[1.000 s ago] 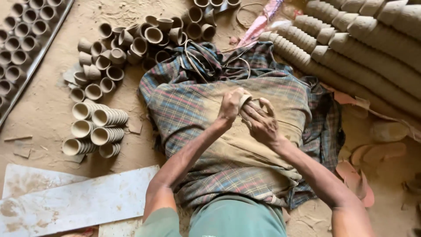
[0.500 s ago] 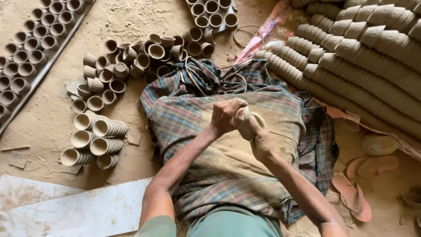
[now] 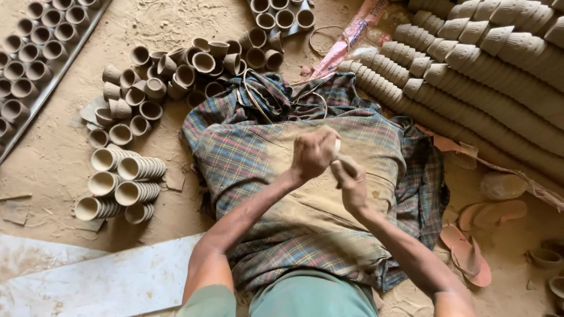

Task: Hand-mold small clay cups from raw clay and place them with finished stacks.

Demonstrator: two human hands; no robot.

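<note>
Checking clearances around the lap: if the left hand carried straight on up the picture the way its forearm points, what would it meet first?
Probably the small pale piece at the left hand; beyond, checked cloth. Depth unclear.

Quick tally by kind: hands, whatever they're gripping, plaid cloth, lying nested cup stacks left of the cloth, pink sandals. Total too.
hands: 2 (left hand, right hand)
small pale piece gripped between them: 1
plaid cloth: 1
nested cup stacks lying on their sides: 6
pink sandals: 2
Total: 12
</note>
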